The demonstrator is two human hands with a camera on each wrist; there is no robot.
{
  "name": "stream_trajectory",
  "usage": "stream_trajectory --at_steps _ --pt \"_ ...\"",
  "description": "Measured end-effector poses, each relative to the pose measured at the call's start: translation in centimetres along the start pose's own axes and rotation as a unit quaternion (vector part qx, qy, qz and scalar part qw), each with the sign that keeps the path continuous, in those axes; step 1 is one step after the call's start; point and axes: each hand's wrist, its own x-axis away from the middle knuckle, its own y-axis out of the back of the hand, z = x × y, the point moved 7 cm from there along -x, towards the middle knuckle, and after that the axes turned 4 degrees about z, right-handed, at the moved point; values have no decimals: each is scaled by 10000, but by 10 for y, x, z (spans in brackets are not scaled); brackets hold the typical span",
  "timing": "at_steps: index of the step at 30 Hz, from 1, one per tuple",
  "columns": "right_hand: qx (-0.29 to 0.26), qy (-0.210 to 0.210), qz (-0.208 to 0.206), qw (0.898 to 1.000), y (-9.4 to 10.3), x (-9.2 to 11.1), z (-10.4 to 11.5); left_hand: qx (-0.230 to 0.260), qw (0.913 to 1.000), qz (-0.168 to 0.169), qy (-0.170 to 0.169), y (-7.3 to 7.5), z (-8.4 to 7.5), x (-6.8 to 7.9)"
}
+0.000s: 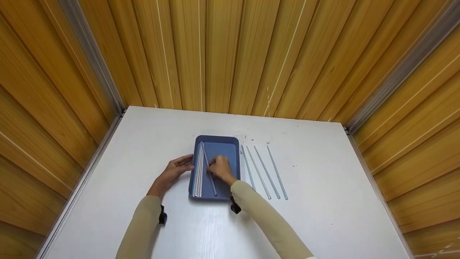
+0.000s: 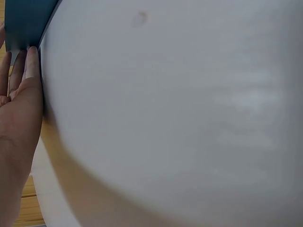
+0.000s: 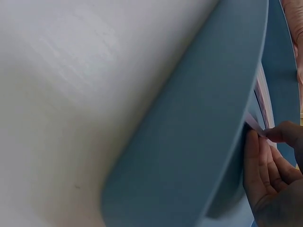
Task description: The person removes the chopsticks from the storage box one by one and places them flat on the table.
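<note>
Right hand (image 1: 220, 169) pinches one slanted rod (image 1: 213, 185) mid-length; released askew, it could knock my laid rods (image 1: 198, 172). Left hand (image 1: 175, 170), fingers extended, touches tray (image 1: 217, 139).

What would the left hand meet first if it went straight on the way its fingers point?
The side wall of the tray. The left hand looks right up against it, though a slight gap cannot be ruled out.
</note>
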Motion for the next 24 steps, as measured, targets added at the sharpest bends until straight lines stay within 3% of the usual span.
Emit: stream_trajectory --at_steps 3,10,24 --pt "-131 9 32 9999 3 0 2 -15 10000 54 -26 -1 1 -1" --pt "157 317 -184 9992 19 1 11 88 9999 114 -89 -2 -2 -1" --pt "-165 670 -428 9967 61 16 16 76 9999 90 1 -3 -3 0"
